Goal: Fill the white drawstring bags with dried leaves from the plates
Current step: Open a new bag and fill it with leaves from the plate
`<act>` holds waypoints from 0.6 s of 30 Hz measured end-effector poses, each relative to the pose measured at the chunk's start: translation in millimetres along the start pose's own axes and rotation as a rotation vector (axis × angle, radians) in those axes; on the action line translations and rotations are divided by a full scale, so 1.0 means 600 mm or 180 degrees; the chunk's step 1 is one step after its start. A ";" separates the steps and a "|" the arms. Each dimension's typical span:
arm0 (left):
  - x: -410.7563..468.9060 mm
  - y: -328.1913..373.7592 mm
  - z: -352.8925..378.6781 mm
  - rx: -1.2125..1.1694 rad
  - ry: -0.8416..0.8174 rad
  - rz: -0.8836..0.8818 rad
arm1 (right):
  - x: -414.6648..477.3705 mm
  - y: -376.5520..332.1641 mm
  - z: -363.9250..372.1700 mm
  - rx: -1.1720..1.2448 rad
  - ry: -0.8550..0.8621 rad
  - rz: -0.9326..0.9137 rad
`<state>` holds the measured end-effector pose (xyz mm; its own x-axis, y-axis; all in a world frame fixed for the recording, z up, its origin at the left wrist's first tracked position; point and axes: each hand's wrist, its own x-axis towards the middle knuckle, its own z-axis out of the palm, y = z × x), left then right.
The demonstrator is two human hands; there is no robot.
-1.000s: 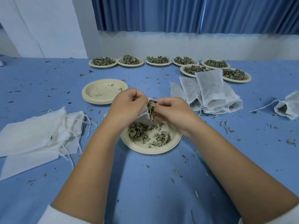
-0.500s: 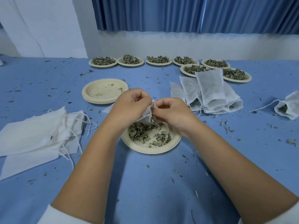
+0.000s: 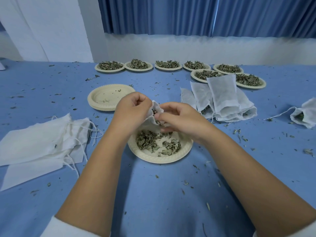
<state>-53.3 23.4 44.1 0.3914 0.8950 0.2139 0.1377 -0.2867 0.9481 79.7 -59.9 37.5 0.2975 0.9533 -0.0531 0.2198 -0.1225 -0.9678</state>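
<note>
1. Nearest you, the plate (image 3: 160, 159) on the blue surface (image 3: 162, 202) held dried leaves (image 3: 147, 142).
2. Over its far edge, your left hand (image 3: 131, 110) gripped the white bag (image 3: 156, 106), and your right hand (image 3: 179, 117) pinched its mouth.
3. Far back, the full plates (image 3: 168, 67) lined up.

Empty bags (image 3: 42, 144) left of plate (image 3: 153, 158), filled bags (image 3: 222, 100) right

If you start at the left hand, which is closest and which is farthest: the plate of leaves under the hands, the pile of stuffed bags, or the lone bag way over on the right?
1. Plate of leaves: in the middle, just below the left hand.
2. Pile of stuffed bags: off to the right, past the right hand.
3. Lone bag: at the far right edge of the picture.
</note>
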 end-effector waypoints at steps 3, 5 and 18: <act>-0.003 0.003 -0.003 -0.0088 0.0059 -0.0028 | -0.009 -0.001 -0.004 -0.0596 -0.0306 -0.0067; -0.006 0.006 -0.004 -0.0137 0.0033 -0.0043 | -0.008 0.002 -0.001 -0.0578 -0.0220 -0.0138; -0.019 0.022 -0.004 -0.0138 -0.0608 -0.0101 | -0.001 0.008 0.004 -0.0573 0.0281 -0.0529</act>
<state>-58.0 10.2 55.1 0.5536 0.8210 0.1391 0.1150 -0.2408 0.9637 78.4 -60.4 32.3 0.3216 0.9376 0.1325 0.4321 -0.0208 -0.9016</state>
